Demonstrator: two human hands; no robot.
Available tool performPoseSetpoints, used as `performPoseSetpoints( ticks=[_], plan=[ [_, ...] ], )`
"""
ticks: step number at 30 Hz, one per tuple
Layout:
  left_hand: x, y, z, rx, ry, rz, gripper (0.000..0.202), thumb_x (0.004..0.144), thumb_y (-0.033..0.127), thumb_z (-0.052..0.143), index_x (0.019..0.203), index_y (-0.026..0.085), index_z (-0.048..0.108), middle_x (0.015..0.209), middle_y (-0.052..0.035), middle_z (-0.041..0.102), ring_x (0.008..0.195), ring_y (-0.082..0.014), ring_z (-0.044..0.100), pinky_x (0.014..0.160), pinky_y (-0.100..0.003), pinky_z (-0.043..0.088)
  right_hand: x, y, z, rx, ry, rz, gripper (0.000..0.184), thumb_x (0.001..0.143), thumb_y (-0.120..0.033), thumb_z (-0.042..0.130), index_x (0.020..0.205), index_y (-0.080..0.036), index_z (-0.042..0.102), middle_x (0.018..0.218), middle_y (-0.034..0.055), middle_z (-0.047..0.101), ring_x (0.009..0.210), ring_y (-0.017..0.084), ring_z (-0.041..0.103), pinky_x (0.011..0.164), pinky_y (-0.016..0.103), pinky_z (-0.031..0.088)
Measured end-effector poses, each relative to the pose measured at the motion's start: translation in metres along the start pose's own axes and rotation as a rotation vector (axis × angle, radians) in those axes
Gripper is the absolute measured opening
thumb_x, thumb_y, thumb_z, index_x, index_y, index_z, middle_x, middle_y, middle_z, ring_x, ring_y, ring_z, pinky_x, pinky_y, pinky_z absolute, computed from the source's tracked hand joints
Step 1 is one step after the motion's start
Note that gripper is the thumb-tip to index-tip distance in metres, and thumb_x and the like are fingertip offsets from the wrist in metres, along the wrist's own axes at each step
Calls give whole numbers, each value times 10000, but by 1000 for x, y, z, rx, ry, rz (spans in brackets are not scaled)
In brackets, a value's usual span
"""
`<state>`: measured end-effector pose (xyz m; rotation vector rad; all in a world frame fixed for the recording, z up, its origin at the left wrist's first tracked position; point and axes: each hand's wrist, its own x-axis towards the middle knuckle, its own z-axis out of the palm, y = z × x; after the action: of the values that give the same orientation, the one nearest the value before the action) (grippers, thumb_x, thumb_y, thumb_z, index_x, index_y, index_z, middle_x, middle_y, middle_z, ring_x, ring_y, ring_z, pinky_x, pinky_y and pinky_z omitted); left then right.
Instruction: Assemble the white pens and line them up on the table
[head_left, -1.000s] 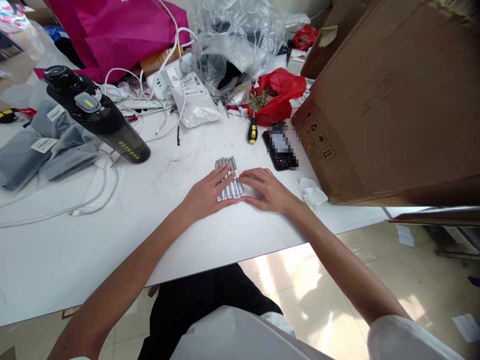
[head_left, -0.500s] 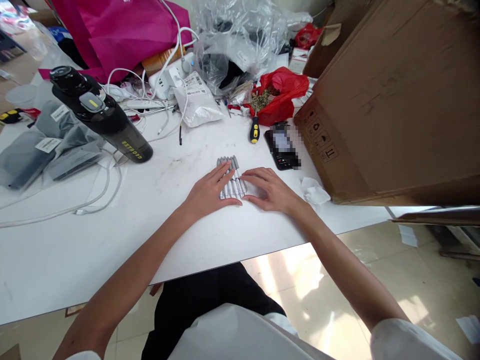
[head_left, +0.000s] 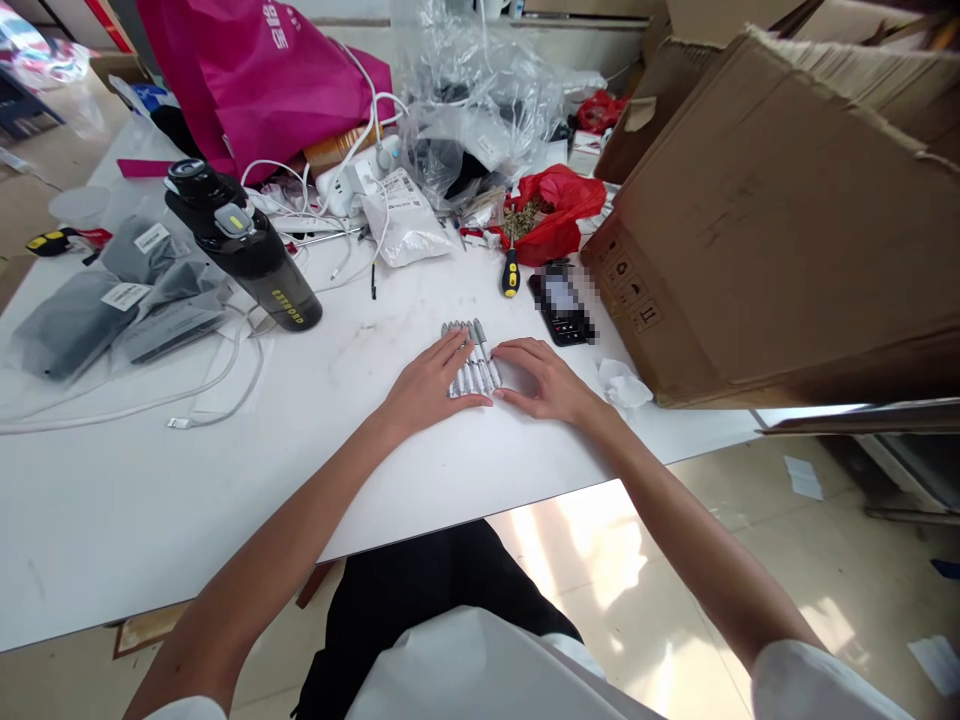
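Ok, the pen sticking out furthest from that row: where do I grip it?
Probably pinch the pen by its grey end from above, with the right hand: that end juts past the other pens, while its lower part lies against them.

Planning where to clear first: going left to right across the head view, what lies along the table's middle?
grey bagged packages, black water bottle, left hand, silver pens, right hand, cardboard box

White table, black water bottle, yellow-handled screwdriver, phone, row of silver pens
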<state>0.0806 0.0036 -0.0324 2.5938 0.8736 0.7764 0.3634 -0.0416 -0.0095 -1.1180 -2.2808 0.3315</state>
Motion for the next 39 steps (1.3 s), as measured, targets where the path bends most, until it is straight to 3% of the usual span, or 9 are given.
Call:
performPoseSetpoints(
  ticks=[4,8,10,13,18,31,39],
  plan=[
    [0,3,-4,-49,71,20,872,1056,765,610,1670,153,516,1763,-238,512,1697,-373,446,1387,-590,435,3,1,2,-1,39,43,511,1078,-561,710,1477,-247,652,1436,170,743,1326,379,700,1136,602,545],
    [1,8,-13,-91,202,-76,493,1168,551,540,1488,187,634,1552,-199,701,1495,-347,642,1266,-555,539,14,6,9,13,130,134,369,1121,-559,620,1314,-253,692,1274,137,781,1219,348,718,1103,555,534],
    [1,7,-17,-101,260,-192,293,1183,405,506,1320,207,674,1330,-162,774,1291,-330,716,1148,-533,580,23,11,14,26,209,230,368,1134,-585,561,1172,-244,695,1127,116,775,1058,313,715,993,505,544],
    [2,2,-21,-151,225,-349,153,1152,267,496,1173,229,643,1139,-115,784,1091,-310,729,1031,-507,578,41,18,22,130,270,402,410,1112,-643,556,1103,-244,651,907,51,731,760,231,618,757,407,492],
    [2,-5,-20,-172,142,-384,150,1126,214,496,1207,235,621,1153,-105,802,1126,-329,706,1061,-531,526,59,22,31,217,182,408,400,1096,-650,581,1147,-256,619,763,-17,661,674,198,569,687,356,425],
    [1,-3,-19,-184,114,-325,163,1133,259,502,1229,240,632,1220,-99,796,1142,-319,697,1072,-528,496,58,12,30,46,125,307,293,1141,-498,496,1175,-243,636,787,4,669,692,217,546,786,391,407],
    [2,-2,-20,-194,118,-334,159,1129,266,517,1232,243,636,1188,-92,792,1129,-308,697,1083,-520,498,57,10,29,80,143,333,288,1144,-499,498,1171,-246,632,741,-16,591,665,211,510,716,372,375]
  ],
)
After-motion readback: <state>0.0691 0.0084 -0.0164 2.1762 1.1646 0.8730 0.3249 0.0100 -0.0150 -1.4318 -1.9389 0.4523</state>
